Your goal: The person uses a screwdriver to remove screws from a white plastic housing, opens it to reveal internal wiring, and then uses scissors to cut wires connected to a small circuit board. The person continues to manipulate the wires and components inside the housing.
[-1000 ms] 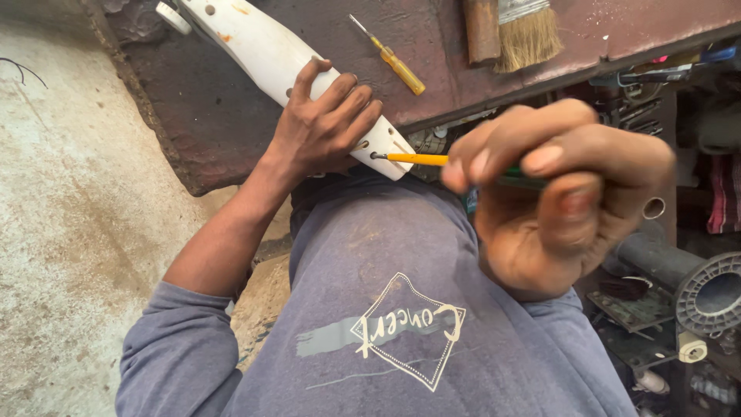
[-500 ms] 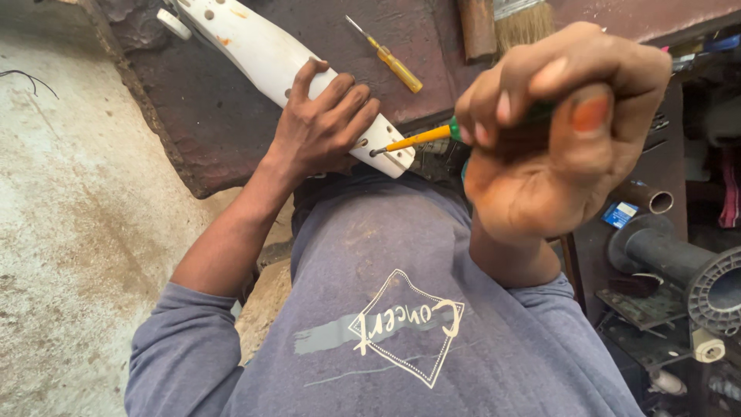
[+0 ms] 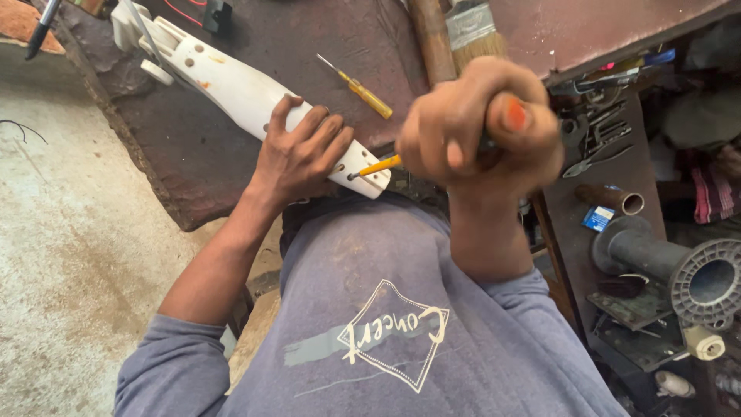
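White plastic housing (image 3: 255, 96): on rusty workbench (image 3: 185, 154), pinned under flat left hand (image 3: 301, 154). Right hand (image 3: 478, 127): fisted around orange-shafted screwdriver (image 3: 378, 165), tip at housing's near end. Spare yellow screwdriver (image 3: 356, 86): just beyond housing.

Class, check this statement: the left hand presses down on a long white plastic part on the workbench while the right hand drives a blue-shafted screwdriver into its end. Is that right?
Not quite. In the head view the screwdriver in the right hand has a yellow shaft, not blue. The rest holds: the left hand presses on the white plastic part on the workbench.
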